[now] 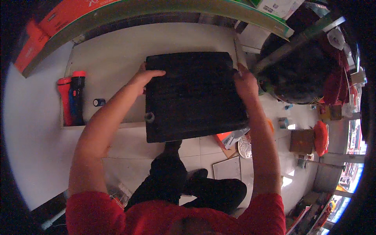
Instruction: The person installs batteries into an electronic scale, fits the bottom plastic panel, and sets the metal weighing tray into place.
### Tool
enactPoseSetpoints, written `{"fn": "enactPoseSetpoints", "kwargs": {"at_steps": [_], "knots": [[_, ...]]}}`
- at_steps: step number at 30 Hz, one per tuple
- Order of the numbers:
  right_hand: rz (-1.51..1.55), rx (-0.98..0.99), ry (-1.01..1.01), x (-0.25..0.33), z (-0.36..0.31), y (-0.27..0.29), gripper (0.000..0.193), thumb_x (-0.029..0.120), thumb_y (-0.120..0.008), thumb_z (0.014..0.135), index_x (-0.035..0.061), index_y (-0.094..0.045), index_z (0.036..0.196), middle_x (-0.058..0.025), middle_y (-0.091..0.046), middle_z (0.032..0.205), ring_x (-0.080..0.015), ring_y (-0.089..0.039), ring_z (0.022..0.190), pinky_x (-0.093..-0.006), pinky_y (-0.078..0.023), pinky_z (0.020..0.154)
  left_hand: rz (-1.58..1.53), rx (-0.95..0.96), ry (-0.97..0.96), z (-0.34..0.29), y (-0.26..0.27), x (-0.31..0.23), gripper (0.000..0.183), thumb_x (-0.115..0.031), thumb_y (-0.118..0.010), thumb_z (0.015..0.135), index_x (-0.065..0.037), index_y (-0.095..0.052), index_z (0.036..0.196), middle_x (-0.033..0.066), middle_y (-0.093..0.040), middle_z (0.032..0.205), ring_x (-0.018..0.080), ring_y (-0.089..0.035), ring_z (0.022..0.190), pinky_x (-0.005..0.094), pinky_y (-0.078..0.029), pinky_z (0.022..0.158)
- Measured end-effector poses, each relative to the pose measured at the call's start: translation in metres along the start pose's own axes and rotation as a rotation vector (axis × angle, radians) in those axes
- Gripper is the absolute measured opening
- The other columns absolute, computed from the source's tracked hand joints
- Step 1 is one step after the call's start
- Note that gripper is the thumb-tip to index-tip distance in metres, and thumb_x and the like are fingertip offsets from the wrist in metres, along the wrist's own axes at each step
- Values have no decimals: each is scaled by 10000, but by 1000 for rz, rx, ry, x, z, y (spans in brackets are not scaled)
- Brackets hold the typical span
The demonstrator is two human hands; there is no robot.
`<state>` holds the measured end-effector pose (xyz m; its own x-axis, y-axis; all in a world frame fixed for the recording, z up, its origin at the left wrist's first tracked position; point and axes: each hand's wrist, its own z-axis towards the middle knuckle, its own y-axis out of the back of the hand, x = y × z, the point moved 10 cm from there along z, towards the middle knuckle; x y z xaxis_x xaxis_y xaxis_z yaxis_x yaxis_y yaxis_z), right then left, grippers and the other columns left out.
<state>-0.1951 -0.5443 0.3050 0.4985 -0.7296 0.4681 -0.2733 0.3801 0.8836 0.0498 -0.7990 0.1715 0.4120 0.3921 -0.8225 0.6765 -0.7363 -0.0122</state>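
Note:
A large black rectangular box-like object [196, 96] fills the middle of the view, raised over the shelf's near edge. Its exact kind is too dark to tell. My left hand [145, 78] grips its left side, thumb lying on the top face. On the opposite side, my right hand [246, 84] holds the right edge, its fingers partly hidden. A small round ring [149, 116] shows near the object's lower left corner. Left of it on the shelf lie a red flashlight [65, 100] and a black flashlight with a red head [77, 94], beside a small dark cylinder [99, 102].
The pale shelf [117, 45] has a raised rim. Red boxes [74, 15] sit on an upper ledge. To the right are a big black bag [293, 74], a cardboard box [302, 141] and a red-orange bag [321, 137]. A white perforated basket [245, 147] is on the tiled floor.

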Motion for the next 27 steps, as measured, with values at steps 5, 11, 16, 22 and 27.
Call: {"fn": "enactPoseSetpoints", "kwargs": {"at_steps": [5, 11, 16, 22, 27], "knots": [[-46, 250, 196, -44, 16, -29, 288, 196, -513, 832, -4, -595, 1021, -237, -613, 1010, -394, -576, 983, -419, -438, 866, 3, 9, 32, -10, -21, -11, 737, -176, -779, 675, -155, -370, 1288, 96, -568, 1143, 268, -579, 1014, 468, -503, 802], [-50, 242, 217, -40, 18, -37, 246, 180, -540, 797, -21, -598, 926, -227, -626, 928, -383, -592, 934, -401, -449, 819, 33, 44, -5, -12, -20, -18, 799, -215, -811, 651, -148, -344, 1295, 96, -555, 1156, 258, -578, 1019, 495, -505, 790], [-43, 240, 208, -44, 22, -36, 246, 174, -567, 762, -14, -596, 917, -208, -630, 874, -325, -617, 851, -370, -452, 790, 2, 42, -26, -5, -19, -12, 853, -228, -828, 630, -136, -315, 1305, 116, -541, 1167, 265, -578, 1025, 519, -505, 780], [1, 312, 167, -54, 28, -36, 289, 176, -580, 764, 21, -618, 1005, -122, -648, 859, -246, -602, 793, -341, -451, 750, -41, 53, -48, 19, -15, -3, 902, -226, -835, 632, -117, -273, 1329, 148, -521, 1188, 289, -576, 1023, 489, -517, 787], [516, 434, -107, -75, 11, -36, 383, 192, -536, 849, 108, -557, 1223, -32, -636, 976, -166, -564, 870, -278, -420, 708, -71, 98, -45, 24, -13, 3, 952, -249, -831, 648, -146, -225, 1374, 144, -502, 1221, 309, -553, 1058, 491, -500, 810]]}}
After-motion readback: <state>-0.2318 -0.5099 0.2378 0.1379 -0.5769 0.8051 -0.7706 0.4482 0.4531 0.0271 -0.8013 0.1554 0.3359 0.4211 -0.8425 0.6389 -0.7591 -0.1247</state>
